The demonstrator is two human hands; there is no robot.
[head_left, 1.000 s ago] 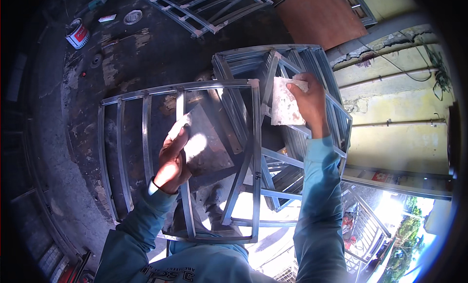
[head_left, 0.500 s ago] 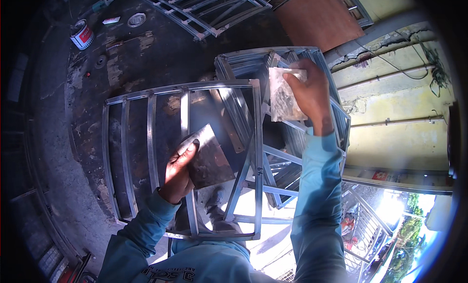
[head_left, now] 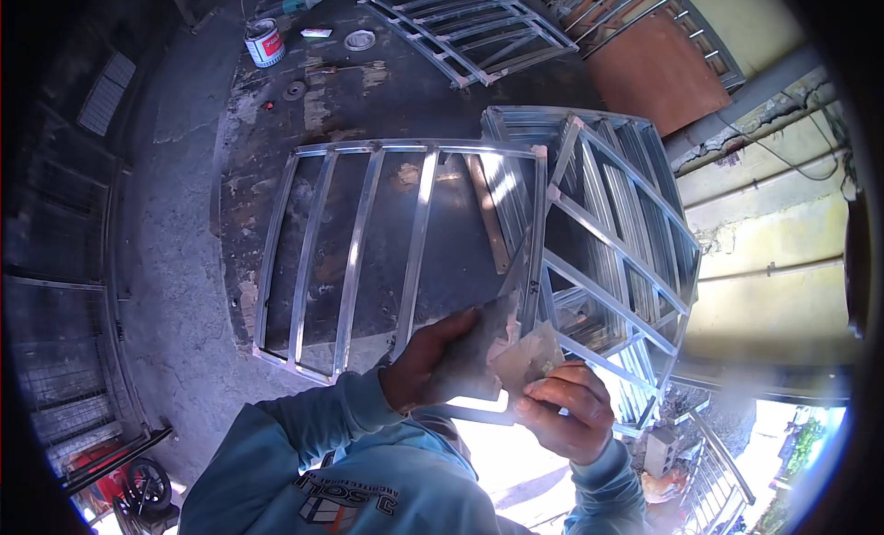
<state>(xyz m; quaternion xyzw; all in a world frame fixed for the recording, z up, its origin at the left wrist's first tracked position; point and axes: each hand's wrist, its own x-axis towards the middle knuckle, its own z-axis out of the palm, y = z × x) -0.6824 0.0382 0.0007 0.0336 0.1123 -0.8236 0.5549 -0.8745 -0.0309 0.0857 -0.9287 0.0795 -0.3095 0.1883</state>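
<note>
In my left hand (head_left: 425,362) is a flat grey square plate (head_left: 471,355), tilted, with pinkish paste near its right edge. A thin, smaller square plate (head_left: 532,353), light and paste-smeared, is pinched between the fingers of my right hand (head_left: 573,411). The two plates meet or overlap at the paste; exact contact is unclear. Both hands are over the near right corner of a welded metal frame (head_left: 425,203) with several parallel bars. Pinkish paste marks some of its corners. My hands and the plates hide that near corner.
Right of the frame stands a stack of similar metal frames (head_left: 635,250). More frames (head_left: 470,29) lie at the far side of the dark, worn table (head_left: 322,107). A paint can (head_left: 265,45), a round lid (head_left: 359,40) and a power tool (head_left: 302,1) are at the far left.
My right hand has come down from over the stack to the plate in my left hand. My left hand has moved nearer my body. The view has shifted too.
</note>
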